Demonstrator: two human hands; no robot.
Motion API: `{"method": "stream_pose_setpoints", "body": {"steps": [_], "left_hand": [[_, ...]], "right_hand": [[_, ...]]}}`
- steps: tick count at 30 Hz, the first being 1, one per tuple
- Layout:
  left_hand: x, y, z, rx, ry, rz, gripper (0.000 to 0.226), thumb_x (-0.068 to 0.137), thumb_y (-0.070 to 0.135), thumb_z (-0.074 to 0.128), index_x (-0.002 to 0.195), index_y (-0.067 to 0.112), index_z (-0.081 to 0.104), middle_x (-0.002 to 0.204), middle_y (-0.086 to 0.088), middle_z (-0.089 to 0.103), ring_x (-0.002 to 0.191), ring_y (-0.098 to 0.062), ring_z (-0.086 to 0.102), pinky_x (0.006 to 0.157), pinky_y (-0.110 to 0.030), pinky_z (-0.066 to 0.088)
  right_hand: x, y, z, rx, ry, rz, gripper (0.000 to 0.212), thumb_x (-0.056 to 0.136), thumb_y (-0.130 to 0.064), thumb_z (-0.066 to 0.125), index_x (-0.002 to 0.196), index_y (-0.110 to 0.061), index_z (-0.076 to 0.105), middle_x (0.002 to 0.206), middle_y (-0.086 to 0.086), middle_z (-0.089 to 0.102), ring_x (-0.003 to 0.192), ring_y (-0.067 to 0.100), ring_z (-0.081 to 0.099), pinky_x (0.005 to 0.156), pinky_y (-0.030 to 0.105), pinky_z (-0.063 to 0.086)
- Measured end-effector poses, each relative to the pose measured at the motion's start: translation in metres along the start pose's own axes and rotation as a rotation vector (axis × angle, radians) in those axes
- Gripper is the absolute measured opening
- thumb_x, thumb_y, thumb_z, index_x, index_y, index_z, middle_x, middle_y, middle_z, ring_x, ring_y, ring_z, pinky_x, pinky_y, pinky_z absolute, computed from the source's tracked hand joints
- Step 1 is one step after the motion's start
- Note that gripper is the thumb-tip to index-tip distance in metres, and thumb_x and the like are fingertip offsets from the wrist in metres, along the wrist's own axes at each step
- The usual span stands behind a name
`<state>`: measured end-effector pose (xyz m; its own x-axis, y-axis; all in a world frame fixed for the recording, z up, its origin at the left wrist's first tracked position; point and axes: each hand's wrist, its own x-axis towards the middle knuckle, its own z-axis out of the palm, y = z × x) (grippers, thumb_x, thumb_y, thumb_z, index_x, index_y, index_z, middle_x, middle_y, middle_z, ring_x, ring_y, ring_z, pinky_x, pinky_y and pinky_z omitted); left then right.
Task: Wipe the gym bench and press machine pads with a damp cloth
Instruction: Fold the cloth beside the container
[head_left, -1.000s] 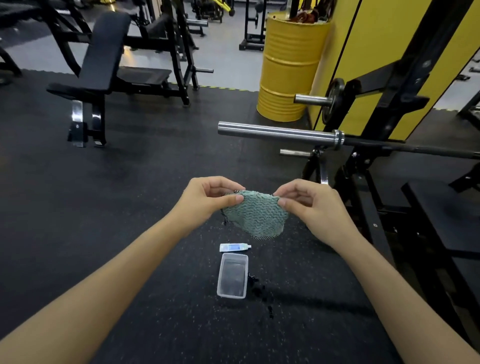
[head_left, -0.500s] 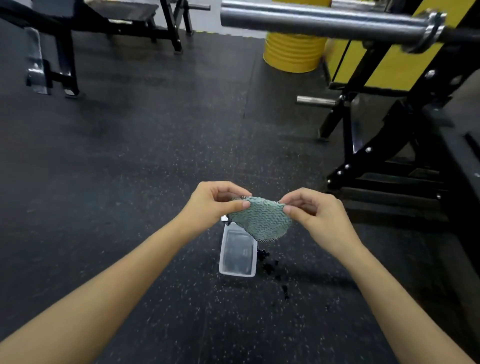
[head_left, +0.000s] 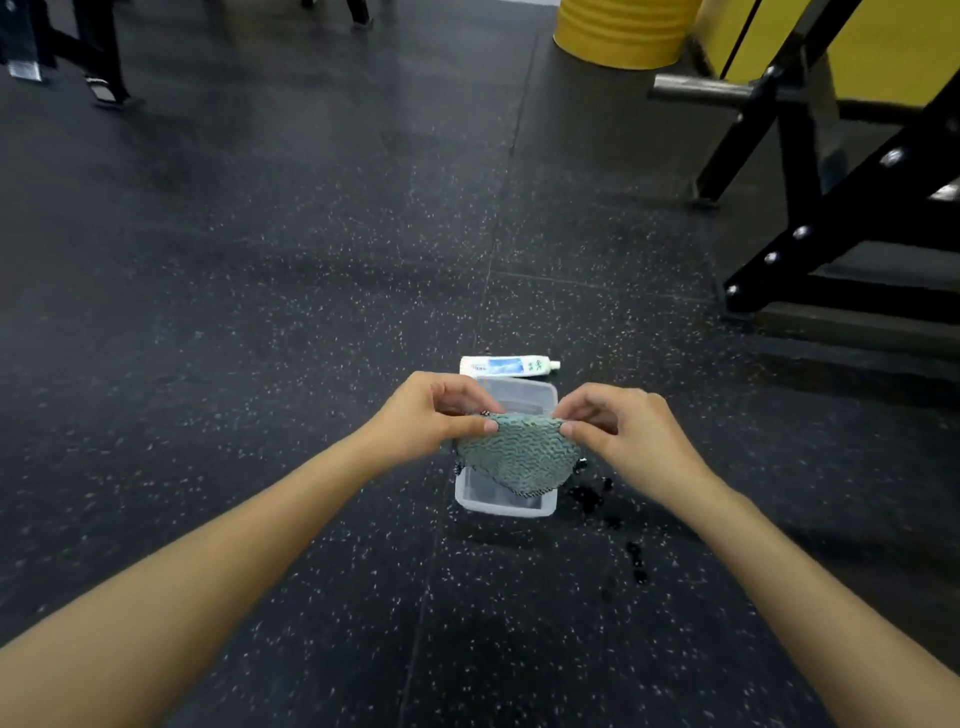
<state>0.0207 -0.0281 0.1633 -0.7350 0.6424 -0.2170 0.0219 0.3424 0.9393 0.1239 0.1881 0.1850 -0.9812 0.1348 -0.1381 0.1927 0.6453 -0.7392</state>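
Cloth (head_left: 519, 457) has come down over the clear tub (head_left: 506, 506) on the floor (head_left: 260, 312); left hand (head_left: 431, 415) and right hand (head_left: 623, 431) each pinch an upper corner, grip clamped; likely wetting it, though water is unclear; wiping not begun.

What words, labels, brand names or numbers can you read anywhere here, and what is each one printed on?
White squeeze tube with blue print, on the floor by the far end of the clear plastic tub: it carries lettering, but too small and blurred to read.
Green textured cloth, yellow steel drum, black machine frame: no text visible.
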Motion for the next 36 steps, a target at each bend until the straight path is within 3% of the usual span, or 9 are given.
{"method": "stream_pose_setpoints", "body": {"steps": [3,8,16,20,26,31,36], "left_hand": [[0.007,-0.046,0.008,0.048,-0.026,-0.016,0.011,0.083,0.006,0.077,0.087,0.016,0.074,0.088,-0.009,0.077,0.083,-0.014,0.071,0.085,-0.038,0.057],[0.02,-0.106,0.028,0.135,-0.049,-0.044,0.011,0.083,0.012,0.079,0.091,0.018,0.076,0.091,-0.004,0.077,0.092,-0.018,0.073,0.093,-0.044,0.056],[0.039,-0.16,0.047,0.265,-0.068,-0.089,0.01,0.084,0.017,0.078,0.091,0.024,0.076,0.09,0.003,0.077,0.091,-0.011,0.071,0.087,-0.034,0.057],[0.053,-0.177,0.054,0.317,-0.033,-0.089,0.01,0.086,0.016,0.077,0.089,0.026,0.074,0.089,0.002,0.076,0.084,-0.008,0.068,0.074,-0.023,0.053],[0.07,-0.199,0.067,0.407,-0.016,-0.09,0.01,0.09,0.016,0.072,0.098,0.021,0.075,0.098,0.0,0.073,0.093,-0.012,0.066,0.091,-0.029,0.053],[0.07,-0.206,0.076,0.596,0.006,0.01,0.022,0.092,0.012,0.068,0.113,0.015,0.07,0.109,0.001,0.069,0.099,-0.014,0.064,0.093,-0.028,0.049],[0.07,-0.209,0.077,0.654,0.031,0.075,0.021,0.09,0.005,0.063,0.107,0.014,0.072,0.107,0.002,0.065,0.096,-0.019,0.063,0.089,-0.034,0.049]], "right_hand": [[0.007,0.036,0.036,-0.002,-0.028,0.009,0.013,0.089,-0.009,0.072,0.089,-0.022,0.071,0.086,-0.006,0.073,0.085,0.008,0.069,0.078,0.025,0.056],[0.013,0.087,0.086,0.06,-0.056,0.095,0.012,0.091,-0.005,0.068,0.092,-0.017,0.07,0.086,0.0,0.07,0.084,0.018,0.07,0.07,0.034,0.062],[0.028,0.131,0.126,0.031,-0.105,0.171,0.009,0.094,-0.005,0.065,0.093,-0.014,0.068,0.089,0.004,0.068,0.082,0.017,0.068,0.063,0.021,0.059],[0.037,0.142,0.141,-0.083,-0.086,0.182,0.007,0.095,-0.009,0.064,0.099,-0.013,0.069,0.093,-0.001,0.068,0.076,0.005,0.062,0.074,0.025,0.055],[0.052,0.155,0.156,-0.173,-0.025,0.248,0.009,0.096,-0.013,0.063,0.101,-0.015,0.07,0.097,0.0,0.07,0.092,0.019,0.065,0.086,0.04,0.054],[0.052,0.159,0.167,-0.361,-0.013,0.215,0.013,0.099,-0.019,0.058,0.108,-0.017,0.067,0.108,0.001,0.068,0.102,0.023,0.062,0.087,0.038,0.05],[0.05,0.166,0.171,-0.384,-0.016,0.161,0.021,0.1,-0.01,0.053,0.117,-0.011,0.064,0.116,0.001,0.062,0.114,0.018,0.052,0.091,0.033,0.047]]}}
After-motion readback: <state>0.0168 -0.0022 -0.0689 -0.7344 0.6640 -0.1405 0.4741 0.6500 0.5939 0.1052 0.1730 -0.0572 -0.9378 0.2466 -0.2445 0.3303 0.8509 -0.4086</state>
